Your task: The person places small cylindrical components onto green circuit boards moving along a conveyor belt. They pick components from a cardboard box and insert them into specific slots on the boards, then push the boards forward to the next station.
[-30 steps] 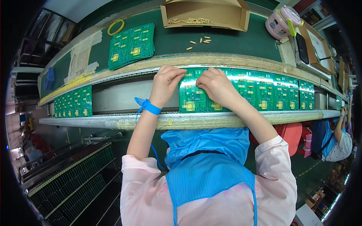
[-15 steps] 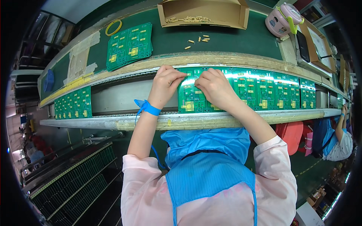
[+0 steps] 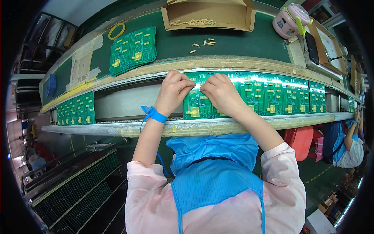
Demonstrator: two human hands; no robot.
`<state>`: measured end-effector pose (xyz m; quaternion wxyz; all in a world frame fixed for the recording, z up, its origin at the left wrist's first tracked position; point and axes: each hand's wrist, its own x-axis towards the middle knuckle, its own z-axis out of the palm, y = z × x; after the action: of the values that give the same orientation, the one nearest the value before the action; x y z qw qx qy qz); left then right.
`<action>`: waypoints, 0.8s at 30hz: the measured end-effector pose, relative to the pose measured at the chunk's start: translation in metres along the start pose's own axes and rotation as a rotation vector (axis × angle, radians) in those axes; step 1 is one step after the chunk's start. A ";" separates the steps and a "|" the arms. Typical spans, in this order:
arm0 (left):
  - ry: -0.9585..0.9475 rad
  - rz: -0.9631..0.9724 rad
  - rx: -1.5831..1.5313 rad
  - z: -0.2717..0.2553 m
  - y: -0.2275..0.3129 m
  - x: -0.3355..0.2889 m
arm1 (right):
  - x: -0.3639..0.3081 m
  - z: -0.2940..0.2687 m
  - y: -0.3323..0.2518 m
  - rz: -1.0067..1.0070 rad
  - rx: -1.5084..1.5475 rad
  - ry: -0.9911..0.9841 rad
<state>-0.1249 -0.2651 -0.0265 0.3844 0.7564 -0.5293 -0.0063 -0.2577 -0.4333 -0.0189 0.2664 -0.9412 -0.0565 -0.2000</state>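
- Stretching across the view, the conveyor track (image 3: 130, 103) carries a row of green boards (image 3: 295, 100).
- Beyond the track stands an open cardboard box (image 3: 210, 11) with a heap of beige components (image 3: 194, 22) inside.
- Beyond the track, toward its left part, lies a stack of boards (image 3: 134, 48).
- On the track, under both hands, lies the circuit board (image 3: 193, 103); it looks light, stiff and smooth, probably brittle if flexed, so it is best held by its edges.
- Over the track, the left hand (image 3: 170, 93) presses thumb and forefinger together at the board's upper part; whether they pinch anything I cannot tell.
- Over the track, just to the right, the right hand (image 3: 224, 93) has its fingertips bunched together, their contents hidden.
- Beyond the track lie loose components (image 3: 210, 44), seemingly light and rigid, best taken by their bodies.
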 end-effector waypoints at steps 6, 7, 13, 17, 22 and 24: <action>0.016 -0.039 0.032 0.002 0.005 0.003 | -0.001 0.001 0.001 0.004 0.006 0.009; 0.025 -0.040 0.035 0.003 0.005 0.003 | 0.000 0.000 0.000 0.005 0.008 0.008; -0.006 -0.078 0.018 0.003 0.006 0.004 | -0.001 -0.001 0.000 0.015 0.016 0.005; -0.032 -0.043 0.010 0.000 0.004 0.003 | -0.002 -0.005 -0.003 0.031 0.022 -0.022; 0.002 -0.094 -0.067 -0.006 0.009 -0.002 | -0.011 -0.004 -0.035 0.157 -0.126 -0.003; 0.024 -0.115 -0.086 -0.008 0.008 -0.002 | -0.010 0.008 -0.057 0.157 -0.049 -0.004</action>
<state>-0.1285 -0.2601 -0.0173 0.4219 0.7684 -0.4794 -0.0420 -0.2758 -0.3806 -0.0017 0.2579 -0.9494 0.0219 -0.1777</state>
